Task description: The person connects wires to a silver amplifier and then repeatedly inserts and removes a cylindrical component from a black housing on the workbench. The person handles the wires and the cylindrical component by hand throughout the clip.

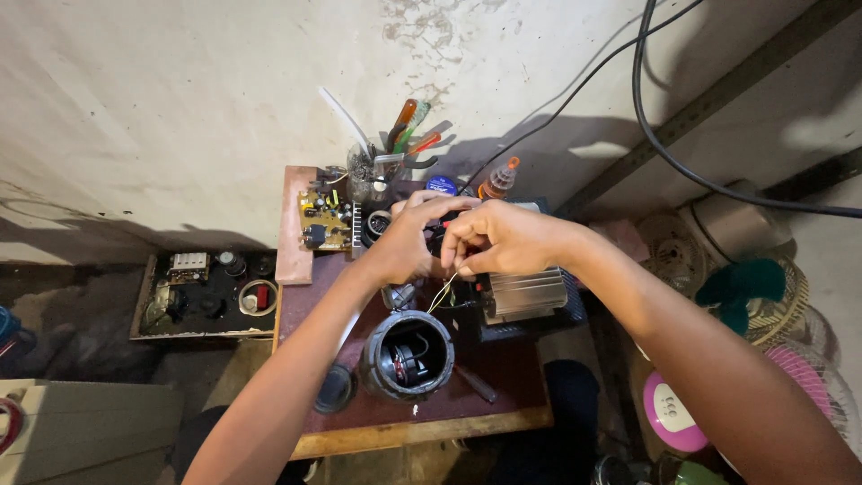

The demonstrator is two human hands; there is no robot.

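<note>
Workbench: a small reddish-brown table (503, 377) with a pale wooden front edge stands against a stained wall, crowded with parts.
Motor housing: a dark, round, open-topped casing (407, 355) sits near the table's front edge, its windings exposed; it lies below the hands and untouched.
Finned block: a ribbed metal unit (525, 295) rests just under the right wrist.
Circuit board: a yellow-green board (325, 220) lies at the table's back left, beside a jar of tools (377, 171).
Left hand (404, 242): curled closed, fingertips pinching at small parts where the two hands meet.
Right hand (503, 238): closed in a pinch, from which thin pale wires (442, 292) hang down toward the casing.
Progress: judged from the open casing and loose wire ends, the wiring looks under way, reassembly not yet begun.
</note>
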